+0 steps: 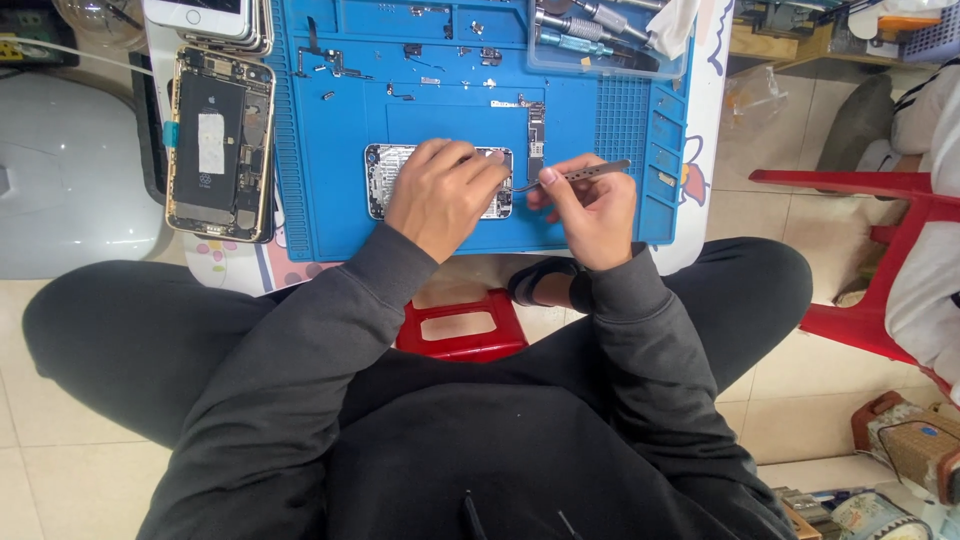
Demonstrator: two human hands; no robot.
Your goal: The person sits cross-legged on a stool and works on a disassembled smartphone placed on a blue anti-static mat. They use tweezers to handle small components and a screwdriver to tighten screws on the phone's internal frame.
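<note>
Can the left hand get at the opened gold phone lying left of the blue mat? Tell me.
Probably yes. The left hand rests on the small phone frame on the blue mat; the gold phone lies uncovered beside the mat, with nothing between.

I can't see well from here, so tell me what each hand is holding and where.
The right hand pinches metal tweezers near mid-length. The left hand presses down on the opened phone housing, fingers at its right end.

The person is wearing a dark grey sweatshirt with long sleeves, ribbed cuffs ending just behind each hand; dark trousers are covering both legs; a black sandal strap is showing below the right hand.
</note>
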